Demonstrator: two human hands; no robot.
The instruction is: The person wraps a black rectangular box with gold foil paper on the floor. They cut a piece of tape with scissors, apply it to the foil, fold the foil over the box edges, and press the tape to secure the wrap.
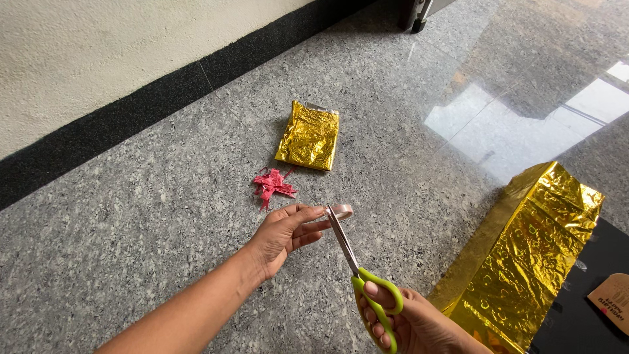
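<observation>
Two hands are working low over a speckled grey granite floor, polished enough that it is reflecting bright window shapes at the upper right. A black skirting band is running along the foot of a rough pale wall.

The left hand is reaching out from the lower left, its fingers curled and pinching a small roll of clear tape — thumb on top, fingertips beneath. The right hand is gripping the green handles of a pair of scissors, fingers threaded through the loops; the slim metal blades are pointing up toward the tape and lying nearly together, their tip touching or just beside the roll.

The tape is looking pale and glossy, a thin ring held just above the floor.

Beyond the left hand, a scrap of red ribbon is lying crumpled on the stone, and a flat gold foil packet is sitting just past it. At the right, a larger gold-wrapped box is standing tilted beside a black sheet bearing a brown card tag.
</observation>
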